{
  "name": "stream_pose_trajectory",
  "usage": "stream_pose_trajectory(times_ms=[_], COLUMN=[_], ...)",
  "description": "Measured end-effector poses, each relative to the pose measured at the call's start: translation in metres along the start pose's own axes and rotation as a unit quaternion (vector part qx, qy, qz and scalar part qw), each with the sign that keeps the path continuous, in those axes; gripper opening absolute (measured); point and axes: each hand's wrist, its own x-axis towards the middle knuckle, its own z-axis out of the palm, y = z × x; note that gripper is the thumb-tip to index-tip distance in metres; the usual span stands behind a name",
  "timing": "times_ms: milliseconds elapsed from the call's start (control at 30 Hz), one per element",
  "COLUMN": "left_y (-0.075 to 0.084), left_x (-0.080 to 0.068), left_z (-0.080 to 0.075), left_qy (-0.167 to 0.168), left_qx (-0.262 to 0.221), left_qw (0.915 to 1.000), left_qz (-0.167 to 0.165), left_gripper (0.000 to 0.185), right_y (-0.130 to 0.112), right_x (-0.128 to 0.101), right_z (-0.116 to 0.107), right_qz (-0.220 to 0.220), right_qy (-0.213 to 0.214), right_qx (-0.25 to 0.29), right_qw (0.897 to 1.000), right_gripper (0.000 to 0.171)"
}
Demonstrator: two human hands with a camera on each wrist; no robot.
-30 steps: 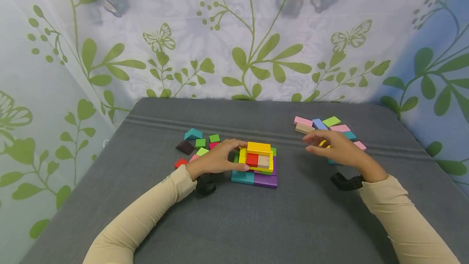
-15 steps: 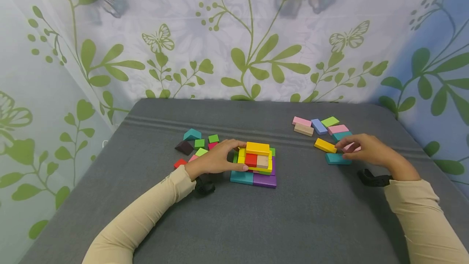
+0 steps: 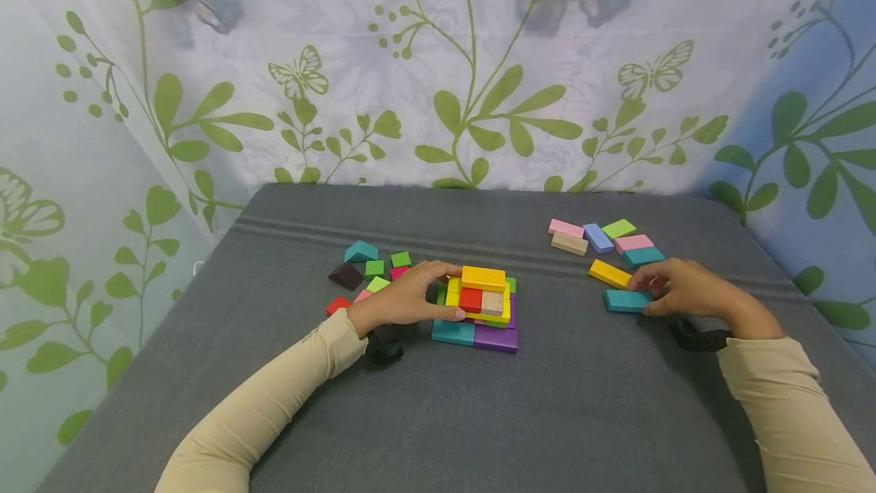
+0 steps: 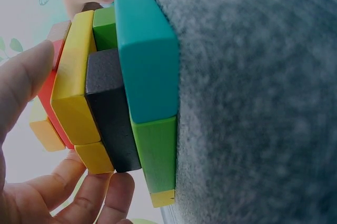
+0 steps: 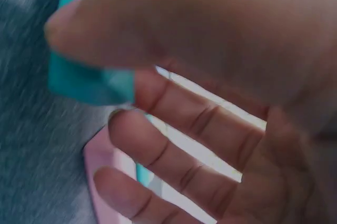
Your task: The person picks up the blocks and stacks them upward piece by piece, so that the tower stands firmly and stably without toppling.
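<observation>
On the grey table a low stack of coloured blocks (image 3: 496, 337) has teal and purple blocks at the bottom. A yellow block (image 3: 483, 278) lies across its top. My left hand (image 3: 411, 297) holds the stack from the left, thumb at the front and fingers at the back. In the left wrist view the fingertips meet the yellow and black blocks (image 4: 112, 111). To the right, my right hand (image 3: 705, 291) pinches the right end of a flat teal block (image 3: 625, 300) between thumb and index finger. The other fingers are loosely spread.
A loose yellow block (image 3: 609, 274) lies just behind the teal one. Further back are several flat blocks, pink (image 3: 634, 243), blue (image 3: 598, 237) and green among them. Small blocks lie behind the left forearm, with a dark triangular block (image 3: 347, 276) there.
My right hand has moved right and down from above the yellow block to the teal block and taken hold of it. That block has shifted slightly left. The left hand stays on the stack.
</observation>
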Motion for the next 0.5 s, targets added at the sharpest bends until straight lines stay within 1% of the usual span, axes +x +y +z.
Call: stream_pose_trajectory(times_ms=[100, 233, 400, 500], left_y=[0.0, -0.001, -0.001, -0.001], left_x=[0.0, 0.0, 0.001, 0.0], left_z=[0.0, 0.001, 0.001, 0.001], left_qy=[0.001, 0.001, 0.001, 0.0], left_qx=[0.002, 0.004, 0.005, 0.004], left_qw=[1.0, 1.0, 1.0, 1.0], left_qz=[0.001, 0.002, 0.004, 0.003], left_gripper=[0.075, 0.075, 0.076, 0.076], right_y=[-0.008, -0.02, -0.036, -0.047], right_x=[0.001, 0.003, 0.005, 0.008], right_z=[0.001, 0.006, 0.013, 0.017], right_qz=[-0.017, -0.069, -0.155, -0.181], right_qy=[0.013, 0.05, 0.087, 0.099], right_qx=[0.011, 0.032, 0.072, 0.086], right_qw=[1.0, 0.996, 0.981, 0.975], right_gripper=[0.031, 0.029, 0.032, 0.034])
